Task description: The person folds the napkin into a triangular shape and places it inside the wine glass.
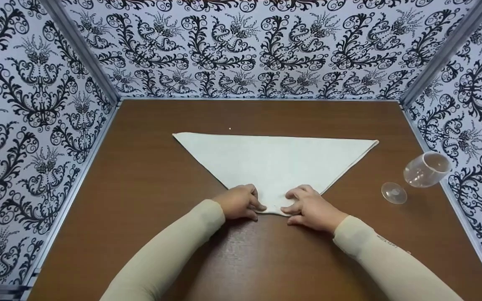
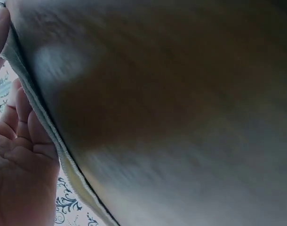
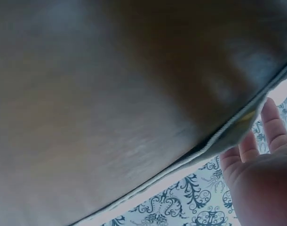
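Note:
A white cloth napkin [image 1: 278,163] lies on the table with its long straight edge at the far side and slanted sides narrowing toward me. Its near end forms a short, blunt edge. At the left of that edge, my left hand [image 1: 239,202] pinches the cloth with curled fingers. My right hand [image 1: 312,209] pinches the edge's right part, thumb low and fingers bent over the fabric. In the left wrist view, the palm and fingers [image 2: 28,136] lie along the cloth's hem. The right wrist view has fingers [image 3: 274,125] against the hem too.
A clear stemmed glass [image 1: 423,171] stands on the brown table [image 1: 149,179] at the right, near the side edge. Patterned panels [image 1: 241,46] with metal frame bars enclose the table at the back and both sides. A tiny white speck lies beyond the napkin.

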Demonstrator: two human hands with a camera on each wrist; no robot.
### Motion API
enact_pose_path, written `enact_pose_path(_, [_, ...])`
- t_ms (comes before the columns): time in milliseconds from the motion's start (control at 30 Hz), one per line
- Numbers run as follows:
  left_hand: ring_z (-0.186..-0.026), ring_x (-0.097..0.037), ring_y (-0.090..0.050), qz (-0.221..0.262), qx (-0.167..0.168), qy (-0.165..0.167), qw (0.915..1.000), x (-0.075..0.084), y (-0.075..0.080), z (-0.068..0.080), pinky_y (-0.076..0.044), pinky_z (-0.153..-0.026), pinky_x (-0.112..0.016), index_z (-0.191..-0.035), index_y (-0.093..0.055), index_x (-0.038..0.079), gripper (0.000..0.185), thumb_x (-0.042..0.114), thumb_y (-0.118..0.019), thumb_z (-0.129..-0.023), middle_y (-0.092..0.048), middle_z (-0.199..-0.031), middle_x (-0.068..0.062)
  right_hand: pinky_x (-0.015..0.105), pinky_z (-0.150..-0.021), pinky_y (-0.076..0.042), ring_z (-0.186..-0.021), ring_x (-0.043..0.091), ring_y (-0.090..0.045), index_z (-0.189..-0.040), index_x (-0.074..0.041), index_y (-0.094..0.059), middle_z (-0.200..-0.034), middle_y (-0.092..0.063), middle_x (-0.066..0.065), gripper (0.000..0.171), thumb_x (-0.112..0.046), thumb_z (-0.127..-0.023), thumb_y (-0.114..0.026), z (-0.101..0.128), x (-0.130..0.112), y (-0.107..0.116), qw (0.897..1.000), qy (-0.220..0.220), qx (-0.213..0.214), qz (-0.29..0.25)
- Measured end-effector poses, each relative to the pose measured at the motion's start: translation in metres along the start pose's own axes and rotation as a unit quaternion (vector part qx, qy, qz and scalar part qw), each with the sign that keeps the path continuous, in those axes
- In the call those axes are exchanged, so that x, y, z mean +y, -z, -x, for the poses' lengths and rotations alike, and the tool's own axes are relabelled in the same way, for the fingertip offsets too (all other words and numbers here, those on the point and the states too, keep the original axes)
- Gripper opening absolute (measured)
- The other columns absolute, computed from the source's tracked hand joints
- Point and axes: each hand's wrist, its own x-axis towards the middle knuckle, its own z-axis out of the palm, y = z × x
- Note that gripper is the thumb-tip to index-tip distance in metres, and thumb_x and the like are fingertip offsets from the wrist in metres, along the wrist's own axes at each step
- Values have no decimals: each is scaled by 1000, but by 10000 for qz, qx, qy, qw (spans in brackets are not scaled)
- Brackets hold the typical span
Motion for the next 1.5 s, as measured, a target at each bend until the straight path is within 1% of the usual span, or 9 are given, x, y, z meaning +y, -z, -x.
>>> enact_pose_path(167, [-90, -7, -53, 148, 18, 79, 9999, 0, 1, -2, -47, -78, -21, -126, -78, 27, 35, 31, -83, -92, -61, -110, 2, 59, -109, -41, -132, 35, -47, -126, -27, -79, -140, -60, 11, 35, -37, -92, -82, -3, 2, -2, 9999, -89, -19, -114])
enact_pose_path(367, [-88, -6, -51, 248, -8, 241, 9994, 2, 2, -3, -45, -75, -20, -125, -79, 29, 34, 33, -84, -91, -60, -108, 3, 58, -108, -42, -129, 35, -49, -123, -27, -80, -136, -62, 11, 32, -36, -92, -81, -5, 3, -3, 10000, -56, 51, -31])
enact_pose_path(633, [-90, -11, -58, -428, 201, 16, 9989, 4, 0, -6, -51, -80, -26, -120, -82, 28, 23, 34, -77, -98, -64, -107, 0, 52, -105, -46, -123, 31, -53, -116, -25, -83, -127, -64, 9, 26, -33, -92, -82, -6, 2, -3, 9990, 205, 296, 267])
enact_pose_path(800, [-92, -14, -63, -424, 276, 63, 9987, 6, 0, -6, -55, -85, -30, -119, -82, 26, 22, 32, -73, -101, -66, -107, -1, 42, -94, -48, -107, 22, -53, -100, -20, -87, -108, -62, 1, 17, -34, -93, -81, -8, -3, -4, 9973, 302, 431, 507])
enact_pose_path(900, [-97, -14, -66, -316, 297, 175, 9989, 6, 0, -6, -56, -91, -30, -119, -82, 25, 22, 33, -70, -103, -68, -108, 1, 38, -85, -46, -95, 18, -52, -93, -15, -85, -94, -60, -4, 15, -28, -96, -79, -10, -5, -4, 9976, 275, 466, 425])
enact_pose_path(1033, [-109, -15, -71, -120, 348, 337, 9988, 7, 0, -6, -56, -100, -31, -118, -83, 23, 23, 32, -65, -105, -75, -114, 3, 40, -83, -48, -88, 18, -58, -94, -15, -85, -88, -68, -6, 13, -21, -98, -74, -11, -6, -5, 9986, -6, 474, 228])
enact_pose_path(1133, [-113, -16, -72, 82, 438, 486, 9978, 7, 0, -7, -56, -102, -34, -116, -82, 21, 22, 29, -65, -106, -79, -115, 3, 44, -83, -49, -83, 19, -60, -88, -16, -82, -85, -73, -5, 16, -19, -99, -71, -14, -6, -6, 9981, -428, 437, 121])
enact_pose_path(1333, [-94, -14, -69, 467, 587, 847, 9936, 10, 1, -8, -57, -90, -36, -101, -75, 20, 11, 26, -67, -104, -76, -98, 3, 47, -81, -48, -69, 16, -53, -75, -15, -73, -67, -64, -4, 26, -20, -99, -66, -22, -13, 1, 9899, -1418, 88, -17])
enact_pose_path(1500, [-91, -15, -67, 465, 600, 1036, 9917, 14, 2, -10, -56, -90, -36, -95, -78, 18, 14, 24, -68, -103, -74, -95, 1, 44, -76, -49, -62, 16, -53, -70, -14, -67, -62, -60, -4, 28, -24, -97, -67, -26, -19, 7, 9795, -1997, -217, 123])
